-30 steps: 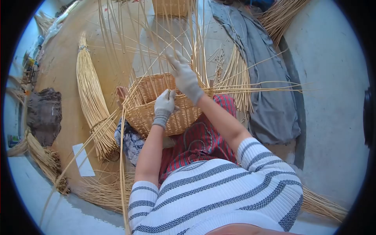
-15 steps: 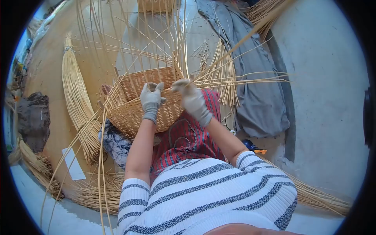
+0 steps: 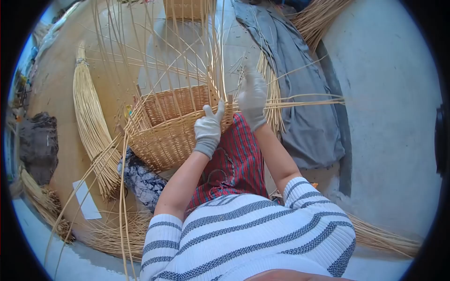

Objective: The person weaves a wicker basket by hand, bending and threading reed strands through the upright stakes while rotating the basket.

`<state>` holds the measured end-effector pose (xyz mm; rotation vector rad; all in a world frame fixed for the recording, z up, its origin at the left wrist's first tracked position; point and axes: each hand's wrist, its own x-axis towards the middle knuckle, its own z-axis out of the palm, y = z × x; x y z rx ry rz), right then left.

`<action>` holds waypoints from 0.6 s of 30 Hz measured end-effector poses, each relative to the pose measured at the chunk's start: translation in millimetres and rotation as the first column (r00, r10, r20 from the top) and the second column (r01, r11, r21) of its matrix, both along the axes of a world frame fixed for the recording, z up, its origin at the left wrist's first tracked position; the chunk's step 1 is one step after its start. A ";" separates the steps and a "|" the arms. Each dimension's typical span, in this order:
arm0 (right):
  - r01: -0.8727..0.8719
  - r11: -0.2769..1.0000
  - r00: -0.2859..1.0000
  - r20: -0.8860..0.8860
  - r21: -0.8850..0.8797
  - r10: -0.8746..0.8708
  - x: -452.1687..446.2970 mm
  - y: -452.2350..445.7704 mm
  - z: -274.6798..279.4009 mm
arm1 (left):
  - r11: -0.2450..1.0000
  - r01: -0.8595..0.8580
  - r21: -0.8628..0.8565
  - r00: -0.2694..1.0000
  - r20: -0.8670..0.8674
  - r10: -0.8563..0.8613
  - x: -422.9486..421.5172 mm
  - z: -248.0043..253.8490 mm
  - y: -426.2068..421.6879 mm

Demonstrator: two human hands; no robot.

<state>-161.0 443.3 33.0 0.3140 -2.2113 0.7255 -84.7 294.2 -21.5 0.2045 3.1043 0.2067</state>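
Note:
A woven basket rests tilted on my lap over a red striped cloth, with tall unwoven stakes rising from its rim. My left hand, in a pale glove, is at the basket's near rim close to the right corner, thumb and a finger raised and apart. My right hand, also gloved, is just right of that corner, smeared by motion, beside long rods that stick out to the right. Whether it holds a rod cannot be made out.
A tied rod bundle lies at left, near a white sheet. A grey cloth and loose rods are at right. Another basket stands at the top. A dark cloth lies far left.
My left hand has moved right along the rim to near the corner. My right hand came down to the rim, then moved right and away from it. The view has shifted slightly.

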 end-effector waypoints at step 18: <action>-0.288 0.798 0.644 0.510 -0.530 0.571 82.4 -24.3 -37.8 | 0.052 -0.259 0.965 0.528 0.096 0.844 80.4 -26.6 -185.3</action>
